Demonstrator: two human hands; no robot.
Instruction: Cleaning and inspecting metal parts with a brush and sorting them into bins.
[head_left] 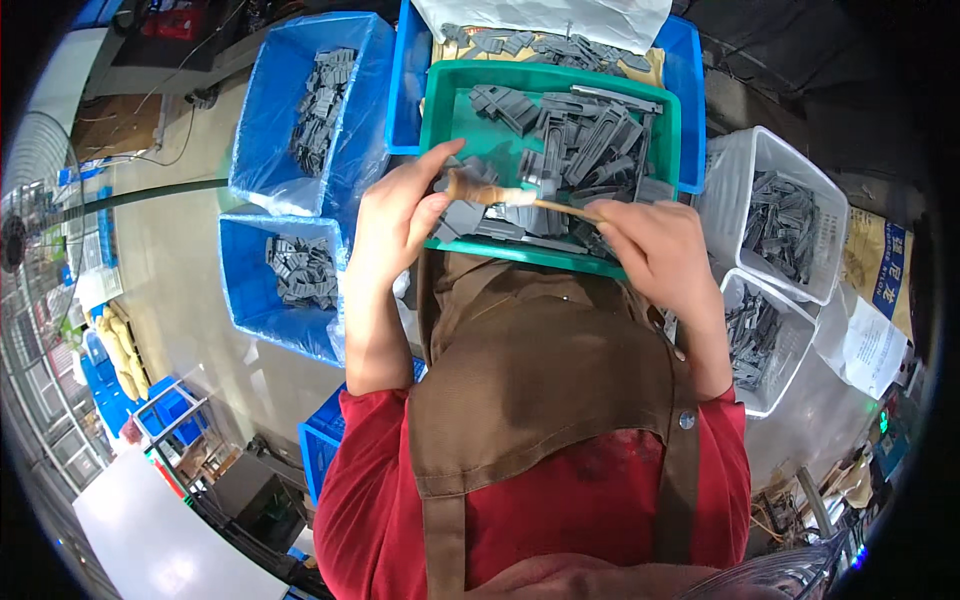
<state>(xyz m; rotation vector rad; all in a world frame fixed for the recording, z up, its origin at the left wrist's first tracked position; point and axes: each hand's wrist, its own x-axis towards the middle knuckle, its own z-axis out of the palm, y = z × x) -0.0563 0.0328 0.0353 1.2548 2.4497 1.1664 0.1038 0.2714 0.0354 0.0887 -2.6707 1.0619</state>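
Note:
My right hand [655,245] is closed round the thin end of a tan stick [565,208]. The stick has a pale band and a thicker brown end, which points left over a green tray [435,100]. My left hand [395,215] is at the tray's left edge, thumb and forefinger apart on either side of the brown end. Whether they touch it I cannot tell. Below the stick, grey plastic parts [600,140] lie heaped in the tray, long slotted pieces among them. More grey pieces [462,215] lie close to my left hand.
Two blue bins [240,150], [235,285] lined with clear film stand at the left with grey parts. Two white bins [825,200], [780,385] of grey parts stand at the right. Behind the tray, a white sheet [560,20] partly covers more parts in a blue crate [685,60].

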